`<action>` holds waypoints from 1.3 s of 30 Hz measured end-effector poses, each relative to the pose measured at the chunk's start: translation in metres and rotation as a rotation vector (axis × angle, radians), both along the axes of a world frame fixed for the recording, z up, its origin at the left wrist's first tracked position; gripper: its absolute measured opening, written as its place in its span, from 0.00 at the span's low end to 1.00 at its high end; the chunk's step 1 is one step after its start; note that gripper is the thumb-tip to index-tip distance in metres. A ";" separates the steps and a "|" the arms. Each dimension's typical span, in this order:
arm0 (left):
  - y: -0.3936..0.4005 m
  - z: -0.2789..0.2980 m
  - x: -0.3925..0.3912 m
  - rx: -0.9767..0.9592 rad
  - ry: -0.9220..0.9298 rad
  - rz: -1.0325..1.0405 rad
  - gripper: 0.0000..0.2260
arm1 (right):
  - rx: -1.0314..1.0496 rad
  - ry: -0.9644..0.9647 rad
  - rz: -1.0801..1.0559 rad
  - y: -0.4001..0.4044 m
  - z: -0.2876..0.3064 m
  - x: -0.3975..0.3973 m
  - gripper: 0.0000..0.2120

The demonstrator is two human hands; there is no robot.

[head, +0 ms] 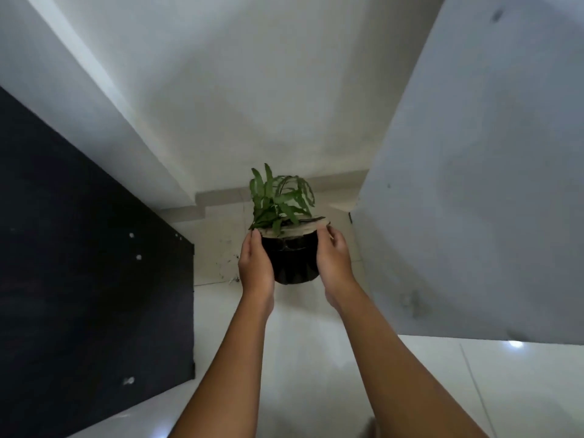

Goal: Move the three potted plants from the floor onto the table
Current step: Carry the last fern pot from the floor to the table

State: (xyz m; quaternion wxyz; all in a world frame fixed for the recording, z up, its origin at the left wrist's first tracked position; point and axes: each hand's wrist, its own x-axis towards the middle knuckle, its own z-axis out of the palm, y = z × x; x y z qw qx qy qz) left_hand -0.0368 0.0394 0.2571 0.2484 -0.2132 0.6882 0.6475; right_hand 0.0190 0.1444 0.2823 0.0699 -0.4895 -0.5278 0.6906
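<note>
A potted plant with a black ribbed pot and long green leaves is in the middle of the view, held up off the pale tiled floor. My left hand clasps the pot's left side and my right hand clasps its right side, fingers up near the pale rim. A dark table top fills the left of the view, its edge about level with the pot. No other potted plants show.
A white wall stands close on the right. Another white wall and a low step lie behind the plant. Bits of soil or debris are scattered on the floor near the table's corner.
</note>
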 end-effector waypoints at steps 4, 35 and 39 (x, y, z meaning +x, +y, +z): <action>0.000 0.093 0.011 -0.013 -0.048 -0.035 0.23 | -0.002 -0.041 0.027 0.003 0.094 0.013 0.15; -0.192 0.552 0.040 0.055 0.219 0.118 0.18 | 0.007 0.206 0.308 -0.152 0.531 0.030 0.22; -0.262 0.560 0.009 0.115 0.167 0.219 0.15 | 0.008 0.262 0.363 -0.221 0.540 -0.009 0.16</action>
